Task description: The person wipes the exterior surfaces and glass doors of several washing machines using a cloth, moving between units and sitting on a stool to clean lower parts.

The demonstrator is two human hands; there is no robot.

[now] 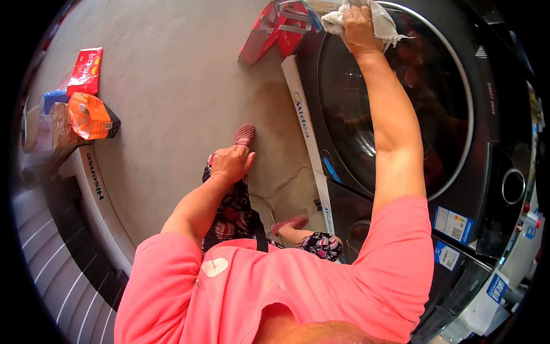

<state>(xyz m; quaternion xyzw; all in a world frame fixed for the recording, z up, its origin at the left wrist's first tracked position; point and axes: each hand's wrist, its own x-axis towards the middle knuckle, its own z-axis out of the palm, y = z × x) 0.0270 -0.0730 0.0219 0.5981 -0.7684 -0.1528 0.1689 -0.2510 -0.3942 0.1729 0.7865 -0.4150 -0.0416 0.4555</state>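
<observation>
My right hand (360,32) is shut on a whitish, frayed cloth (386,25) at the top of the picture. The cloth lies against the upper rim area of the round glass door (442,112) of a dark front-loading washing machine (479,94). My fingertips are partly hidden by the cloth. My left hand (233,163) rests palm down on my knee, on patterned dark trousers (227,210), with the thumb apart and nothing held. A blue strip (331,168) sticks to the machine beside the door.
A white Midea-marked board edge (300,112) runs along the machine's foot. Red packaging (285,32) stands beyond it. At left are an orange bag (88,116), a red packet (87,71), cardboard boxes (60,124) and a Hisense-marked base (92,180). The concrete floor (172,86) is cracked near my feet.
</observation>
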